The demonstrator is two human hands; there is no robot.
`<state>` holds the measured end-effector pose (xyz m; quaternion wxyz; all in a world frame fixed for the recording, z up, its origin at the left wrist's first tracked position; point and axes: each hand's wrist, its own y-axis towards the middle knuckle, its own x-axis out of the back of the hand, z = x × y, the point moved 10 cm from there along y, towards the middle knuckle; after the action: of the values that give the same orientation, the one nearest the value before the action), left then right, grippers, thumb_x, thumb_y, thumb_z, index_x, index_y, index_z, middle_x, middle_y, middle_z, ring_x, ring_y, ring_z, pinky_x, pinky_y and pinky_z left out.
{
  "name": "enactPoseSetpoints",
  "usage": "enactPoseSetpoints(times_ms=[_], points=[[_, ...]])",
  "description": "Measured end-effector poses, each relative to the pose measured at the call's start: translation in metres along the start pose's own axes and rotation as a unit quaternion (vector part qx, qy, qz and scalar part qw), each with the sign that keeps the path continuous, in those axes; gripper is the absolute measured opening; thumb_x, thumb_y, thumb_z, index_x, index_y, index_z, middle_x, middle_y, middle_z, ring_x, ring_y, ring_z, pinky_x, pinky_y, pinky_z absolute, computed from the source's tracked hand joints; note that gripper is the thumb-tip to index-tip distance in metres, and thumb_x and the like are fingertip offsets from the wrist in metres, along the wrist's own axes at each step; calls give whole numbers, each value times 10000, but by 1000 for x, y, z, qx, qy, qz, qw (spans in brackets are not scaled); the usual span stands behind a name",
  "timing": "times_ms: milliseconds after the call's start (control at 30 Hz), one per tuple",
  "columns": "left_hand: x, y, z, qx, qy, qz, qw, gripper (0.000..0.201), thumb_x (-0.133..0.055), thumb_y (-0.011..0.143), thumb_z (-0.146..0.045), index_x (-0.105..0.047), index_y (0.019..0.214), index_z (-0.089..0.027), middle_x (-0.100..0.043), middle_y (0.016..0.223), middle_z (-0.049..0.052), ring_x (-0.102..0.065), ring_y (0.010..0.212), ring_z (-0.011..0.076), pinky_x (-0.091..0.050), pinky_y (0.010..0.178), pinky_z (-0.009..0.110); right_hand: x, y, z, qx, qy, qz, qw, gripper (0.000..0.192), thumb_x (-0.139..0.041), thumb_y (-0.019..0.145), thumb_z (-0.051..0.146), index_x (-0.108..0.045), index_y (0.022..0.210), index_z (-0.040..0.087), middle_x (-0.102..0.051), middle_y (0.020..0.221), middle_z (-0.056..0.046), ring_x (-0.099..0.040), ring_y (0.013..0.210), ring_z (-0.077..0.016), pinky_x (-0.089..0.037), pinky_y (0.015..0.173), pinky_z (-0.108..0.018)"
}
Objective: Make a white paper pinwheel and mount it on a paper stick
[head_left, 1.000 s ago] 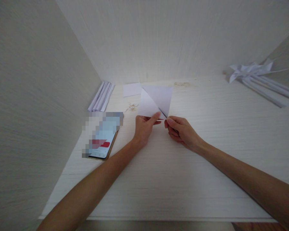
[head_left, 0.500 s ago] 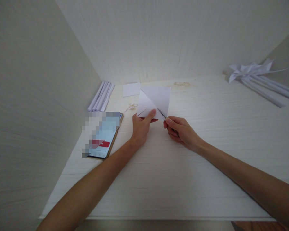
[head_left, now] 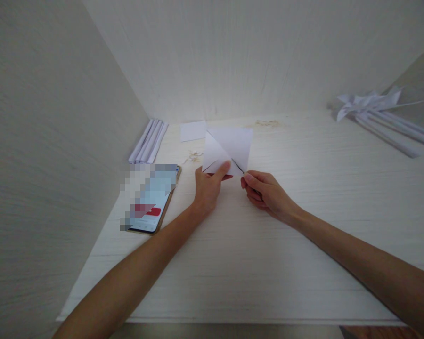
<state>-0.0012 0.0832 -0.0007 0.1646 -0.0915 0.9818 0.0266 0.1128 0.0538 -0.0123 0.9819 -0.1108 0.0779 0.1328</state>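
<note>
Between thumb and fingers of the left hand [head_left: 207, 189], paper [head_left: 229, 143] is clamped toward the tabletop's far edge; a dark tool [head_left: 238, 165] is pinched in the right hand [head_left: 264, 189] at the paper's corner. Rolls [head_left: 149, 141] are seen by the far-left corner.

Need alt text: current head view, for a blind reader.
The left hand holds a white paper square; the right hand holds a mostly hidden dark tool at the paper's lower-right corner. A smartphone lies left, paper pinwheels right.

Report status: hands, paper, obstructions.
Left hand gripping creased white paper. Right hand at its near right corner, seemingly pinching thin dark tool. Phone off to left.
</note>
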Motion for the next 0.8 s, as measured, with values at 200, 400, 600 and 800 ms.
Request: enactPoseSetpoints(times_ms=[200,400,600,800], points=[[0,-1,1,11,7,-6,1000,245,-699,514,-271,-613,696,-131,-637,679,18,-579,610,119,-514,547,240,0,-1,1,9,3,2,1000,236,-500,749,339,-436,597,169,-283,343,107,-204,264,-14,-106,261,-144],[0,-1,2,9,2,-1,1000,237,-701,516,-264,-615,690,-128,-636,678,16,-582,610,119,-516,548,244,0,0,0,4,8,1,1000,239,-497,757,328,-432,590,169,-283,338,105,-198,262,-16,-100,256,-148],[-1,-2,2,8,8,1,1000,246,-694,522,-271,-621,707,-126,-646,701,27,-587,626,123,-520,569,253,0,1,0,2,17,0,1000,229,-484,765,305,-437,588,167,-277,330,110,-185,259,-12,-101,251,-140],[-2,-2,3,10,11,3,1000,241,-695,521,-264,-621,705,-127,-642,692,22,-585,621,123,-518,567,254,0,0,0,1,21,2,1000,242,-511,751,333,-435,590,169,-282,333,111,-185,260,-11,-95,255,-145]])
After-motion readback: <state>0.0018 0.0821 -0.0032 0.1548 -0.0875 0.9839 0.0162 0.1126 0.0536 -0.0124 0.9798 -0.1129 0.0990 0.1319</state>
